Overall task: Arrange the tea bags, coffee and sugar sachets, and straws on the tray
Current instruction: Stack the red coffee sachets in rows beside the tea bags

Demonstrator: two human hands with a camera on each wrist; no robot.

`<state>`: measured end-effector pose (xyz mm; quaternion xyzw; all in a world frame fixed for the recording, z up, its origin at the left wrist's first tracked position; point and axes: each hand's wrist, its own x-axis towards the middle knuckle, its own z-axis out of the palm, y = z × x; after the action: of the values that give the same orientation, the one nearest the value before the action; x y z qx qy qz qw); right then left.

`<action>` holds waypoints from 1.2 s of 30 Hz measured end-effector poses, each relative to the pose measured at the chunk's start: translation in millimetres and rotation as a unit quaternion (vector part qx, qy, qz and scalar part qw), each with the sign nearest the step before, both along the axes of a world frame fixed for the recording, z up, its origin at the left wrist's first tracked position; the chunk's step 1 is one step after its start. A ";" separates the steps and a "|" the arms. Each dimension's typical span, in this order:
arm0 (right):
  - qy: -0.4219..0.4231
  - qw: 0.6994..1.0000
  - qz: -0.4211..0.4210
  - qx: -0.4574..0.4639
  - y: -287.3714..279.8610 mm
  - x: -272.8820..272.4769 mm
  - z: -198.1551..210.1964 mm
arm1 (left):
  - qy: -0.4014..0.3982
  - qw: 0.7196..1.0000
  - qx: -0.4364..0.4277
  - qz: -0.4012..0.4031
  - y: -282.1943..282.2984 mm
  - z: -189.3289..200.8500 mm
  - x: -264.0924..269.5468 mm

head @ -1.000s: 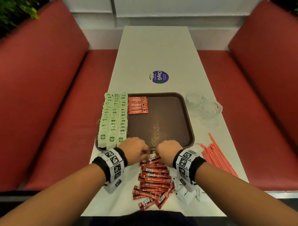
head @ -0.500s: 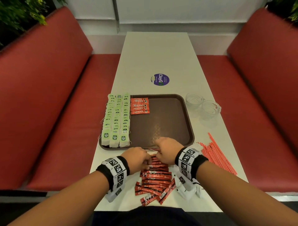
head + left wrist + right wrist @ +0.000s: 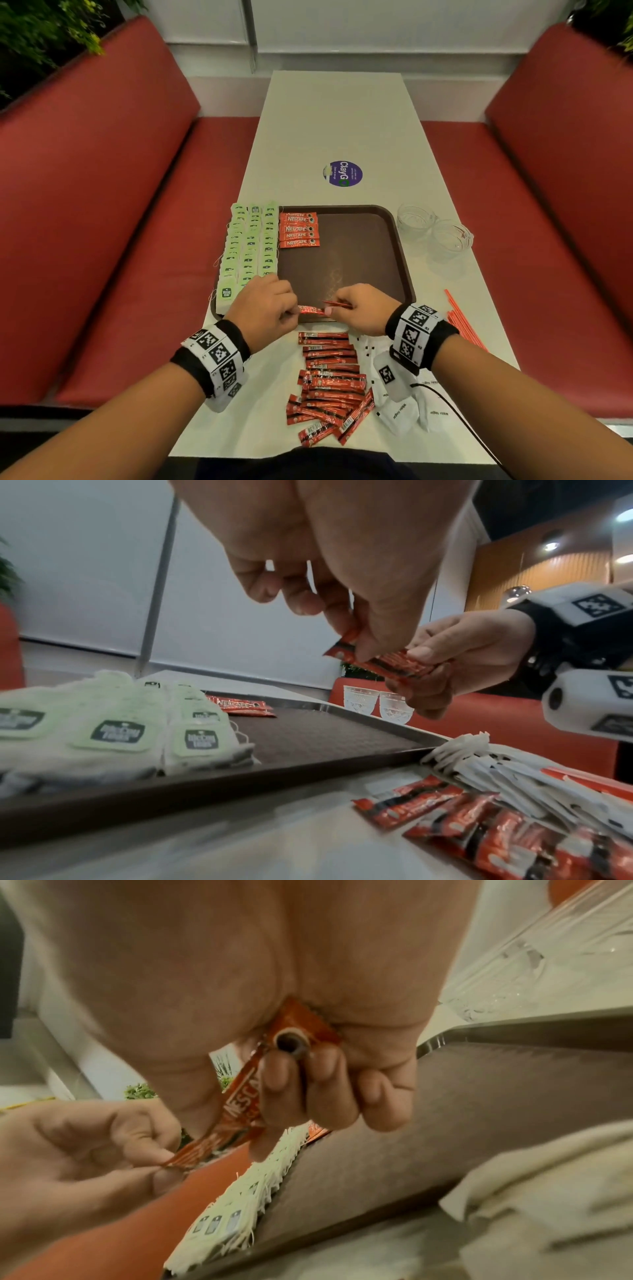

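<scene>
— What do we wear on our arms?

— Bare forearms, no sleeves. On each wrist we wear a black fabric band wrapped in white blocks printed with black square markers (image 3: 219, 356), the other here (image 3: 416, 334).

— And under the right one?

— We carry a white rounded camera housing with a marker (image 3: 390, 377), a thin black cable (image 3: 455, 407) trailing from it. Dark clothing covers our lap.

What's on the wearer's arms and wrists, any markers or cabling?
Forearms are bare, no sleeves. The left hand and right hand wear no gloves. Each wrist has a black band wrapped in white blocks printed with black square codes. A white camera pod hangs under the right wrist, trailing a thin black cable.
</scene>
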<state>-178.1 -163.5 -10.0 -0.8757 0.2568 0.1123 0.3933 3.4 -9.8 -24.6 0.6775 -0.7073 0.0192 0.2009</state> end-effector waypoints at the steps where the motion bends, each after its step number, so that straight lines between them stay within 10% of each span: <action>1: -0.005 1.000 -0.002 0.010 -1.4 1.5 -0.6 | -0.008 1.000 -0.009 -0.005 0.4 -1.0 0.5; 9: -0.068 0.997 0.016 -0.029 -13.0 9.9 -6.2 | 0.096 0.990 0.085 0.058 -12.4 9.1 5.9; 20: -0.054 0.996 -0.054 -0.039 -36.8 10.2 -15.9 | 0.028 0.937 0.257 0.234 -91.8 -3.3 60.2; 36: -0.032 0.997 -0.073 -0.003 -50.1 16.4 -21.4 | -0.017 0.932 0.317 0.177 -156.0 -28.1 80.2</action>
<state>-161.7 -213.7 -31.3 -0.8592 0.3075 0.0547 0.4054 83.6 -165.8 -52.6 0.8196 -0.5489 -0.1587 -0.0430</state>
